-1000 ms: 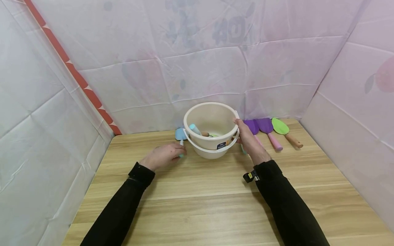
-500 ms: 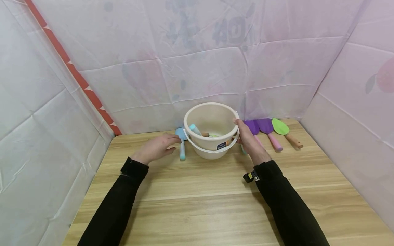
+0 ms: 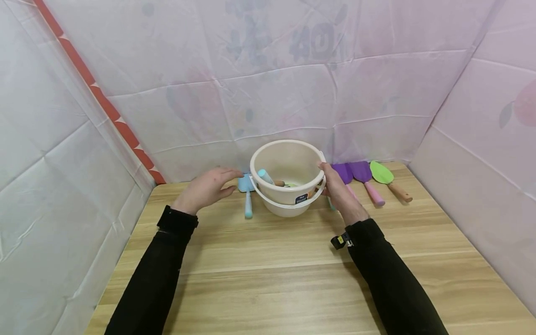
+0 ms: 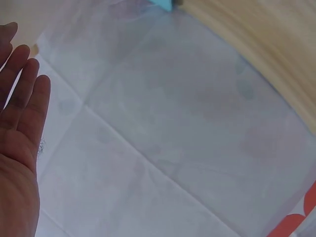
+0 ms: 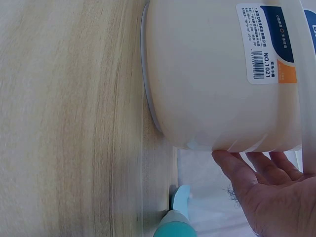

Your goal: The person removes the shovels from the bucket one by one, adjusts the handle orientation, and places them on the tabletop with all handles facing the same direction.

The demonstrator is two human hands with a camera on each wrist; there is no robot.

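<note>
Bucket [image 3: 288,179] first: the cream plastic pail stands upright on the wooden desk [image 3: 268,270] near the middle of its far edge, its white bail handle folded down around the front. Inside it lie at least two toy tools, one with a pale blue handle [image 3: 264,176] leaning on the left wall and one with a wooden handle; the rest of the contents are hidden by the rim.

On the pail's right side, the right hand [image 3: 340,193] presses straight fingers against the wall, thumb up at the rim; the right wrist view shows the fingertips [image 5: 236,168] flat on the plastic just below the label, not curled around anything. That bracing seems enough to keep the light pail from sliding, provided the push goes sideways and not downward on the rim, which could tip it.

Left of the pail, the left hand [image 3: 205,188] hovers above the desk with fingers stretched and loosely together, holding nothing. Just beyond its fingertips a blue toy shovel [image 3: 247,195] lies on the desk, blade toward the far edge, touching or nearly touching the pail. A good pickup would pinch its handle from above, clear of the pail wall.

Toward the far right corner lie two purple shovels [image 3: 362,173] and a green shovel [image 3: 382,173], side by side.
</note>
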